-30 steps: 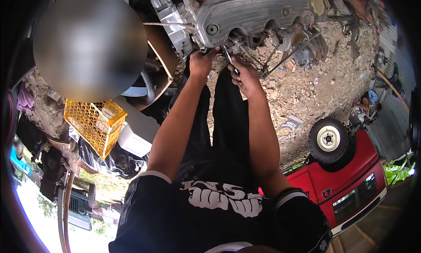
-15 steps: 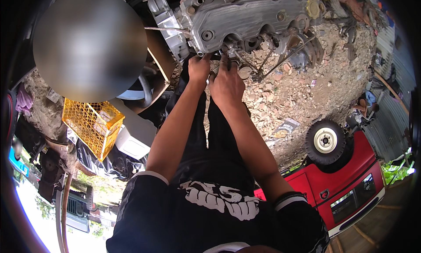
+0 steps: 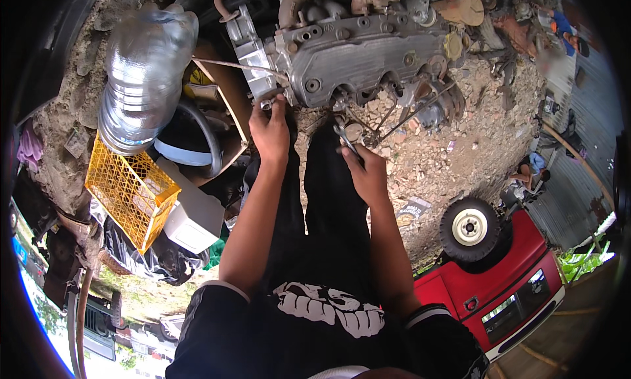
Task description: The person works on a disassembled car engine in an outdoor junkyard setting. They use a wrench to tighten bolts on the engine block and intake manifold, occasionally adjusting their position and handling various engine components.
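A grey metal engine (image 3: 368,67) with a ribbed cover lies in front of me at the top of the view. My left hand (image 3: 269,134) is at the engine's near left corner, its thumb and fingers pinched around a small shiny metal piece (image 3: 267,105). Its exact kind is too small to tell. In my right hand (image 3: 370,177) is a steel wrench (image 3: 346,138), gripped by its lower end. The wrench's head points up toward the engine's near side, apart from the cover. Below the engine, thin metal rods (image 3: 415,116) stick out over the gravel.
On the left, a large clear plastic bottle (image 3: 144,77) stands by a yellow plastic crate (image 3: 128,192) and a pale grey bin (image 3: 192,218). Broken stones (image 3: 420,162) cover the ground. A red vehicle (image 3: 486,284) with a spare tyre (image 3: 469,227) is at lower right. A person (image 3: 531,171) is farther right.
My hands have parted. The right has drawn back from the engine with the wrench, now plainly visible. The left has shifted left along the engine's edge. The whole view has moved slightly.
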Motion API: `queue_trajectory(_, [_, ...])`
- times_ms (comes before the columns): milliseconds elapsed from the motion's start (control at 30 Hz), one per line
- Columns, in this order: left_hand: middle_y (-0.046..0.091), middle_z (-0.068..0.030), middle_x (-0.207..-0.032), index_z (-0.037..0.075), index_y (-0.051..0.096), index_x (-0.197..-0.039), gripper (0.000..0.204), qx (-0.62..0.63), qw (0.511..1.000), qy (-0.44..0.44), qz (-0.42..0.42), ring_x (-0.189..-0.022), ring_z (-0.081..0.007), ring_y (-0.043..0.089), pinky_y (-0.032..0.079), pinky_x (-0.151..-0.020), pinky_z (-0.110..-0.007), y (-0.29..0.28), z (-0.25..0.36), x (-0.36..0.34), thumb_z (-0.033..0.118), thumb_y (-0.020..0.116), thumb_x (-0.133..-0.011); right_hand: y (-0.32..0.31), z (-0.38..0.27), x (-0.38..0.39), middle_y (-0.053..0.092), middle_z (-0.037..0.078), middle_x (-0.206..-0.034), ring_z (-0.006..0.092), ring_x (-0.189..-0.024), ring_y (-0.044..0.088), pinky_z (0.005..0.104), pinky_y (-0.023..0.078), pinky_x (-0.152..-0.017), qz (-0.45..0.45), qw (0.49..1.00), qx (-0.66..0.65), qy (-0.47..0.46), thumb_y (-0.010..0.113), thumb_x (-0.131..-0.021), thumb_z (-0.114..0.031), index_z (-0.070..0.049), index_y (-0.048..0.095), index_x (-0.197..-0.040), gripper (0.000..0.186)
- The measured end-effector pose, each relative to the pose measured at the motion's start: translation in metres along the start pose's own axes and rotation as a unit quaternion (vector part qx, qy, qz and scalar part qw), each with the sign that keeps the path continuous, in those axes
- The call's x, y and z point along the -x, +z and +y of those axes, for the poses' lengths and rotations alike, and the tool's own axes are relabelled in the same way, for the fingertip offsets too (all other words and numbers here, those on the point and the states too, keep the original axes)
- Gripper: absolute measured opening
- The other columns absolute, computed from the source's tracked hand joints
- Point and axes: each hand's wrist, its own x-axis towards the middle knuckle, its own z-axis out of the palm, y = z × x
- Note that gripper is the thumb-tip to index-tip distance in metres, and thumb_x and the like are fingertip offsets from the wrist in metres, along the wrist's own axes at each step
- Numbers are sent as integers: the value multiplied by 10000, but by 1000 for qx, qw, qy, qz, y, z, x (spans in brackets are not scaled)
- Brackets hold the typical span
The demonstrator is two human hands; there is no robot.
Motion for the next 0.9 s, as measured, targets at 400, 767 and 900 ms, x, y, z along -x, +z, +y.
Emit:
queue_trajectory(400, [583, -320, -1166, -76, 502, -1186, 394, -181, 958, 88, 204, -1089, -500, 566, 447, -932, -542, 92, 68, -39, 281, 541, -1025, -22, -78, -184, 649, 184, -958, 408, -897, 625, 496, 456, -816, 412, 885, 65, -208, 664, -957, -225, -30, 599, -1039, 222])
queue_trajectory(767, [624, -276, -1154, -37, 515, -1152, 253, -270, 956, 7, 117, -1006, -476, 630, 517, -831, -540, 90, 84, -41, 115, 525, -950, -21, -85, -193, 619, 147, -914, 387, -871, 602, 502, 418, -795, 345, 884, 171, -265, 650, -881, -210, -57, 595, -919, 167])
queue_trajectory(900, [643, -285, -1077, -31, 508, -1172, 285, -296, 942, 60, 145, -930, -484, 651, 524, -777, -546, 92, 75, -41, 118, 532, -931, -22, -91, -191, 619, 143, -941, 379, -898, 604, 499, 416, -802, 333, 890, 183, -252, 643, -879, -218, -64, 617, -936, 166])
